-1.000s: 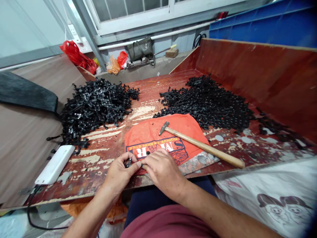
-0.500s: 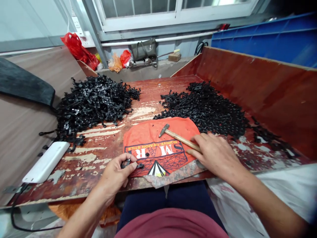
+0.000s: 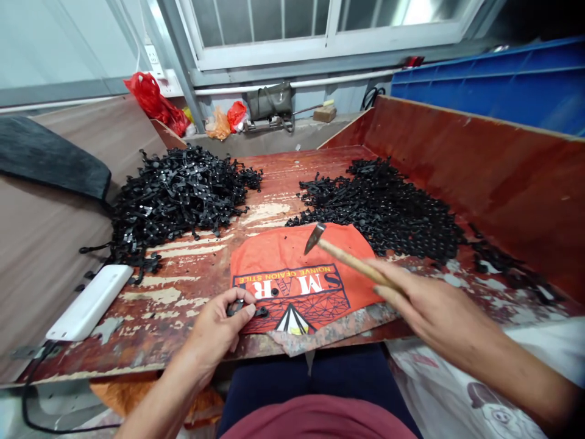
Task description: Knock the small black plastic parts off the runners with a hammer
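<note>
- Hammer (image 3: 350, 260) is in the right hand (image 3: 398, 285), whose fingers are closed around its wooden handle; its metal head is to the left of this hand, over the orange cloth (image 3: 260, 247).
- Left hand (image 3: 222, 323) is pinching a black part (image 3: 262, 311) between thumb and finger, at the near left edge of the cloth.
- Small black disc (image 3: 275, 292) lies on the cloth, to the right of the left hand.
- Beyond each hand there is one black pile: left pile (image 3: 183, 192), right pile (image 3: 388, 210).

Upside-down "SMAR" lettering (image 3: 315, 282), orange cloth (image 3: 262, 249), smaller yellow line unclear
</note>
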